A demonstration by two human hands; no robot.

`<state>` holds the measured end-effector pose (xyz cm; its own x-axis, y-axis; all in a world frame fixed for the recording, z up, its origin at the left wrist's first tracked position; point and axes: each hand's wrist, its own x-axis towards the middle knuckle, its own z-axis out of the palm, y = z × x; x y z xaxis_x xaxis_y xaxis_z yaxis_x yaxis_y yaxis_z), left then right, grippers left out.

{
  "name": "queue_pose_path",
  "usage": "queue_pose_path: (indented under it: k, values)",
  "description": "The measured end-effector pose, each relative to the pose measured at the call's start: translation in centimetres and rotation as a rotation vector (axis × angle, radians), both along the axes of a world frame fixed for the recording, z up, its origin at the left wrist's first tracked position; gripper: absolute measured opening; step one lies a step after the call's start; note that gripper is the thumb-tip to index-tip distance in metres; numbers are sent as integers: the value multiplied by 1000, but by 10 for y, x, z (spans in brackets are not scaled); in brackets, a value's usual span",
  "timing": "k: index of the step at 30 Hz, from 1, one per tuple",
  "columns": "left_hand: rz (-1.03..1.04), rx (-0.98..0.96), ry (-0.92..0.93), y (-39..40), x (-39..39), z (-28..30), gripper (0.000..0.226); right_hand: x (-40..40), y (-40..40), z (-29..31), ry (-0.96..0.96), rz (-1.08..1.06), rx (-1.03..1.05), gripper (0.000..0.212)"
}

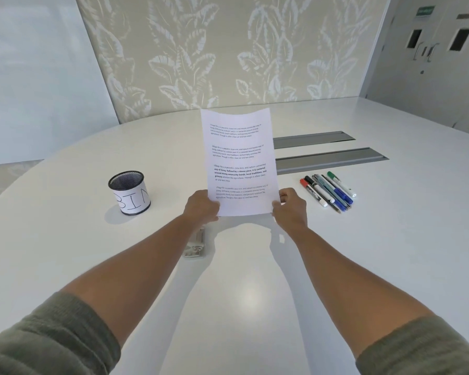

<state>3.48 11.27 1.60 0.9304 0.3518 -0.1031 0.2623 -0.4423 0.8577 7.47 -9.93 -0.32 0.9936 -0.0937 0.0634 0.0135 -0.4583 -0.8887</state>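
Note:
A white printed sheet of paper [240, 158] with several short paragraphs of text stands upright above the white table [390, 253]. My left hand [201, 207] pinches its lower left corner. My right hand [290, 208] pinches its lower right corner. The sheet bows slightly at the top. Both arms reach forward from grey-green sleeves.
A black mesh cup [130, 192] with a paper label reading "BIN" stands to the left. Several marker pens [328, 192] lie side by side on the right. A small metal stapler-like object [195, 243] lies under my left wrist. Two grey cable slots [331, 158] sit behind the pens.

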Motion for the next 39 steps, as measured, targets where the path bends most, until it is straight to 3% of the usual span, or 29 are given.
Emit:
queue_pose_path:
  k: [4, 16, 20, 24, 29, 33, 36, 38, 39]
  values:
    - [35, -11, 20, 11, 16, -5, 39, 19, 10, -7, 19, 9, 47, 19]
    - [114, -87, 117, 39, 50, -21, 30, 62, 38, -22, 81, 7, 24, 32]
    - [117, -85, 153, 47, 61, -25, 35, 79, 45, -32, 110, -4, 27, 22]
    - [135, -85, 198, 52, 67, -28, 34, 87, 51, -39, 132, 0, 64, 28]
    - [174, 24, 213, 66, 69, -33, 23, 91, 59, -44, 129, -2, 64, 30]
    - [193, 88, 195, 73, 65, -36, 46, 92, 67, -44, 108, 58, -15, 19]
    - [132, 284, 196, 80, 61, -41, 85, 94, 72, -47, 102, 98, -86, 20]
    - [62, 421, 225, 83, 56, -44, 95, 95, 74, -51, 120, 109, -49, 11]
    - [35, 485, 231, 85, 54, -46, 93, 95, 73, -53, 140, 125, -32, 25]
